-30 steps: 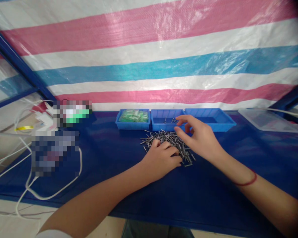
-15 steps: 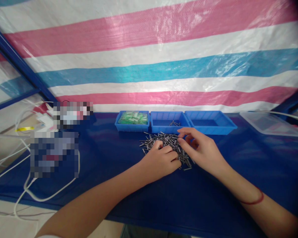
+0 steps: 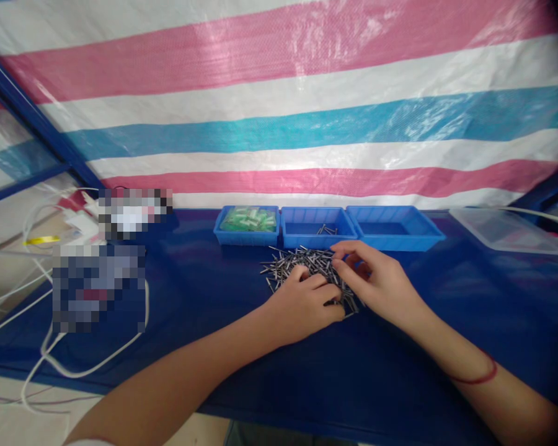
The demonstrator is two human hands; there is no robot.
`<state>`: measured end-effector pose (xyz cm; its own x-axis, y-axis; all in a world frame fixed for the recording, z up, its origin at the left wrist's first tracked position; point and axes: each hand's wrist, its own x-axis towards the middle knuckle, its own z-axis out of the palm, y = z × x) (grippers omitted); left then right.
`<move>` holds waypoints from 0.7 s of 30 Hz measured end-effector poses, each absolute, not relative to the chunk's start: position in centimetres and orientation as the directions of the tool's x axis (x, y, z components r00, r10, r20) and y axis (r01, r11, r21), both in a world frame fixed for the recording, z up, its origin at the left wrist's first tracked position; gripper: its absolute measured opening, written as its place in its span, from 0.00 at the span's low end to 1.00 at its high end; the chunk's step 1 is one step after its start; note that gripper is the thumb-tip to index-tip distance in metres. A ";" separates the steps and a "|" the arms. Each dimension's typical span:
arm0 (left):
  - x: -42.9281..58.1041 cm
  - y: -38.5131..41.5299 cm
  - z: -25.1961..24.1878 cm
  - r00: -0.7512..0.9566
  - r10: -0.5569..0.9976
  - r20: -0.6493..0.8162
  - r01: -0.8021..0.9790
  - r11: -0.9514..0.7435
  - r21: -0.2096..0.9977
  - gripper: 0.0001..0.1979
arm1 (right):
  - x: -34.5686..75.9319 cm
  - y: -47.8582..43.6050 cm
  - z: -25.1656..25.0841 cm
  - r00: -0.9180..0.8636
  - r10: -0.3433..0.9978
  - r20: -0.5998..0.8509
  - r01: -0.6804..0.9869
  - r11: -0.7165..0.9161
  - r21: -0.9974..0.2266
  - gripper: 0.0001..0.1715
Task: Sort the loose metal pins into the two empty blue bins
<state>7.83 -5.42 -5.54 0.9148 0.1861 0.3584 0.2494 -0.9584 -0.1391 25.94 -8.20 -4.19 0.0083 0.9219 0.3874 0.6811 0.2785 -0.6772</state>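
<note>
A loose pile of slim grey metal screws [image 3: 283, 263] lies on the blue tabletop [image 3: 204, 297]. My left hand [image 3: 304, 303] reaches over its near side, palm down, fingers bent and spread onto the pile. Screws show in the gap between its thumb and forefinger; some fingertips are hidden. At the pile's right edge is my right hand [image 3: 376, 272], its thumb and forefinger tips a little apart and its other fingers curled. I see nothing held in it. Behind the pile, the middle blue bin [image 3: 302, 238] contains several screws [image 3: 328, 230].
The left blue bin [image 3: 246, 239] holds green-and-clear plastic packets [image 3: 251, 218]. On the right stands another blue bin [image 3: 395, 243], with a clear plastic lid [image 3: 502, 232] beyond it. White cables [image 3: 93, 371] cross the table's left side. A striped sheet [image 3: 279, 133] hangs behind.
My left hand has shifted slightly right over the pile, and the gap between its thumb and forefinger has widened. My right hand has stayed nearly still.
</note>
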 end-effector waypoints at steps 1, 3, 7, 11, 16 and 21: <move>7.9 -5.4 -5.6 0.913 0.190 0.361 0.254 -0.957 -0.139 0.12 | 25.9 -8.2 -4.2 0.006 0.922 0.387 0.682 0.279 -0.676 0.11; 7.9 -5.4 -5.6 0.909 0.190 0.372 0.260 -0.954 -0.149 0.12 | 26.0 -8.2 -4.2 0.009 0.922 0.386 0.682 0.277 -0.677 0.11; 7.9 -5.5 -5.4 0.890 0.203 0.408 0.297 -0.937 -0.182 0.11 | 26.2 -8.3 -4.3 0.025 0.917 0.397 0.677 0.277 -0.682 0.11; 7.8 -5.4 -5.1 0.871 0.236 0.431 0.332 -0.929 -0.164 0.09 | 26.3 -8.4 -4.2 0.033 0.919 0.392 0.668 0.271 -0.693 0.09; 7.5 -5.0 -4.3 0.773 0.395 0.496 0.410 -0.908 0.085 0.11 | 26.0 -8.8 -4.0 -0.001 0.955 0.298 0.602 0.239 -0.762 0.12; 7.6 -5.0 -3.9 0.608 0.630 0.483 0.410 -0.770 0.489 0.07 | 24.8 -9.3 -3.8 0.042 0.972 0.229 0.399 0.194 -0.896 0.15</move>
<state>7.56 -4.98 -3.88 0.6081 0.6302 0.4828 0.4098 -0.7701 0.4889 24.83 -9.27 -3.84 0.0422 0.9725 0.2292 0.3990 0.1939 -0.8962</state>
